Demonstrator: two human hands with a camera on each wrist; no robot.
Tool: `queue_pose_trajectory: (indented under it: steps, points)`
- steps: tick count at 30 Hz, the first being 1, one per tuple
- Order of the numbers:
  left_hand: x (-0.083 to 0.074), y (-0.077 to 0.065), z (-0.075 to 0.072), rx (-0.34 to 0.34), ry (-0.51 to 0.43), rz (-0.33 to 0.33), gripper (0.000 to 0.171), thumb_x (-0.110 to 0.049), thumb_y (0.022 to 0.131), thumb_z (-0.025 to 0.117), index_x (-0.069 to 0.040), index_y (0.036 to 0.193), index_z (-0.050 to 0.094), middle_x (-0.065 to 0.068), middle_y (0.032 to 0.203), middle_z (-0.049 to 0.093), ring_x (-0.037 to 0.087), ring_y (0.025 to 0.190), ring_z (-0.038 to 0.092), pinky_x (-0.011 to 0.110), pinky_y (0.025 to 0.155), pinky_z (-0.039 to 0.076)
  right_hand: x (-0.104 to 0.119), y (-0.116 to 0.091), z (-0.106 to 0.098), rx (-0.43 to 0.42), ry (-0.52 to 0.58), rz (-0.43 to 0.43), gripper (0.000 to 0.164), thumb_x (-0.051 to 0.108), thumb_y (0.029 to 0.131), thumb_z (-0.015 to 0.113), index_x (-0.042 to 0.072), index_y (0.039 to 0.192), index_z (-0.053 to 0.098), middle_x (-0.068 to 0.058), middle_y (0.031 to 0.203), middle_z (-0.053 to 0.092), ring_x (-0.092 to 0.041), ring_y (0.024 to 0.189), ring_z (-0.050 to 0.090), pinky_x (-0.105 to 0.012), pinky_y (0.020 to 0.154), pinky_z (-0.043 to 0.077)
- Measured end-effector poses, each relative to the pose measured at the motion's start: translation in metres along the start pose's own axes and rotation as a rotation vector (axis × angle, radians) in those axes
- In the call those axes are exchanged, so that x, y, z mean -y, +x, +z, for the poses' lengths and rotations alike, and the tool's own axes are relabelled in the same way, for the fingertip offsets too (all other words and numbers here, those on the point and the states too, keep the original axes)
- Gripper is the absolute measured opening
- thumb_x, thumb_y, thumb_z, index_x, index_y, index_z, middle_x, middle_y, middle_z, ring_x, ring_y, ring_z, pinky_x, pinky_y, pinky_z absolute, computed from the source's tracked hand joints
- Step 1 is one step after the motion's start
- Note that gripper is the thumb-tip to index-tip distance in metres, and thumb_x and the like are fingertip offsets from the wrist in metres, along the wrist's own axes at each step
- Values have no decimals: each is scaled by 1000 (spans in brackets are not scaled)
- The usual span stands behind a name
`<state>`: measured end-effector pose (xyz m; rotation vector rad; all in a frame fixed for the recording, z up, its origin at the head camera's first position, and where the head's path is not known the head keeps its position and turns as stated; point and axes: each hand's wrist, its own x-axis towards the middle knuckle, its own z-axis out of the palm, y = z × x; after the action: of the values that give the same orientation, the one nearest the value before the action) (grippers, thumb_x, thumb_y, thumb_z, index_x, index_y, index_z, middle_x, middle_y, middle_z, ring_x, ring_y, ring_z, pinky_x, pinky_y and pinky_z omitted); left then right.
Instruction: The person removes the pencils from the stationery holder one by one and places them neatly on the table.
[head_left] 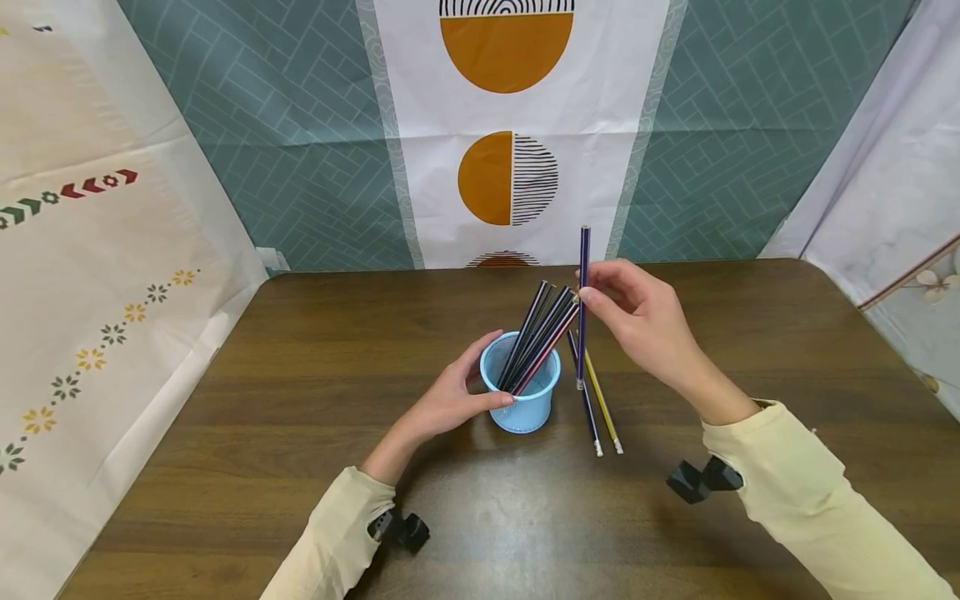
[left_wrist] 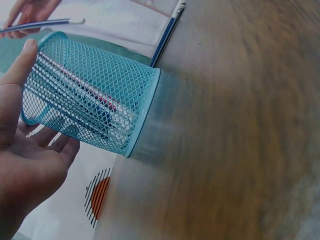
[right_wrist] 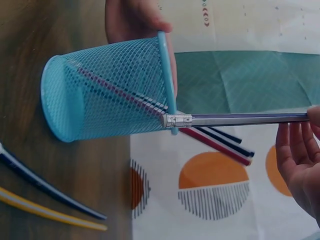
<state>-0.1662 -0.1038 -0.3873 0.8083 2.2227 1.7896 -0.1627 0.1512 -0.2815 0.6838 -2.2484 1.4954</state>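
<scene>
A light blue mesh pencil cup (head_left: 522, 412) stands upright on the table, with several dark pencils and a red one (head_left: 546, 348) leaning to the right in it. My left hand (head_left: 448, 398) grips the cup near its rim, thumb on the near side and fingers round the far side. Between thumb and fingers, my right hand (head_left: 637, 312) pinches a dark blue pencil (head_left: 582, 333), held upright with its eraser end down, just right of the cup. In the right wrist view, that pencil's white eraser end (right_wrist: 175, 121) overlaps the cup's rim.
Right of the cup, a yellow pencil (head_left: 602, 400) and another dark blue pencil (head_left: 589, 417) lie on the brown wooden table (head_left: 315, 358), erasers toward me. A patterned cloth (head_left: 300, 133) hangs behind the table's far edge. Black wrist cameras (head_left: 703, 481) sit on both sleeves.
</scene>
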Motion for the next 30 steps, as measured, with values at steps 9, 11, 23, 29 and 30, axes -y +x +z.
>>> queue_pose_trajectory:
  steps: [9, 11, 23, 29, 30]
  points:
    - [3, 0, -2, -3, 12, -4, 85, -16, 83, 78, -5, 151, 27, 15, 143, 42, 29, 128, 44, 47, 104, 36, -17, -4, -5, 6, 16, 87, 19, 0, 92, 63, -5, 110, 63, -13, 94, 62, -8, 79, 60, -17, 73, 51]
    - [2, 0, -2, -4, 16, -5, 85, -15, 83, 77, -4, 151, 26, 14, 144, 42, 29, 128, 44, 47, 104, 36, -20, -4, -6, 5, 7, 101, 18, 0, 92, 63, -5, 109, 63, -8, 92, 63, -8, 77, 60, -17, 72, 51]
    - [2, 2, -1, -1, 16, -19, 84, -13, 84, 77, -6, 151, 26, 13, 144, 42, 28, 129, 43, 45, 105, 36, -43, -5, -6, 41, -49, 200, 21, 7, 94, 63, -5, 111, 62, -12, 94, 63, -20, 76, 62, -19, 68, 50]
    - [3, 1, 0, -2, 13, -23, 84, -10, 84, 76, -6, 151, 27, 14, 144, 41, 29, 129, 43, 45, 106, 34, -53, -7, -4, 75, -80, 253, 23, 8, 95, 61, -6, 113, 61, -16, 97, 63, -28, 78, 62, -21, 69, 51]
    - [3, 1, 0, -3, 13, -24, 84, -10, 84, 76, -7, 151, 27, 14, 144, 42, 28, 129, 43, 45, 106, 34, -55, -8, -4, 81, -87, 259, 23, 8, 95, 61, -6, 113, 61, -16, 97, 63, -27, 78, 62, -22, 68, 51]
